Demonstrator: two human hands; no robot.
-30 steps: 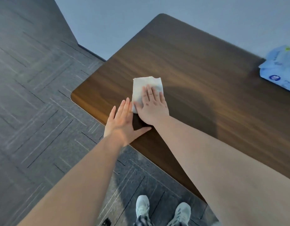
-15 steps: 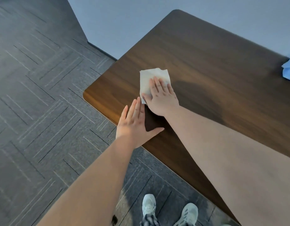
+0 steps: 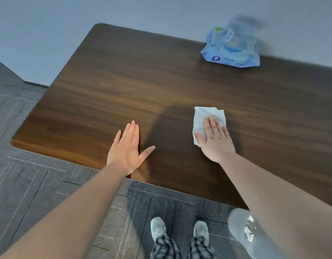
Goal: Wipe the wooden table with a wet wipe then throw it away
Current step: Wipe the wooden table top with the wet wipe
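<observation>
While the right hand (image 3: pixel 216 141) is pressed flat, fingers together, on the white wet wipe (image 3: pixel 204 120), even overlapping strokes should be carried toward 12 o'clock across the dark wooden desk (image 3: pixel 142 81); the left hand (image 3: pixel 127 152) is spread flat as a brace.

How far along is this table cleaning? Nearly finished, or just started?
Midway, it seems. Done: a white wet wipe is out of the blue wipes pack. In hand: the right hand presses it flat on the dark wooden table; the left hand rests flat nearby. I can't tell which parts are wiped. Left: finishing, then binning it; no bin shows.
</observation>
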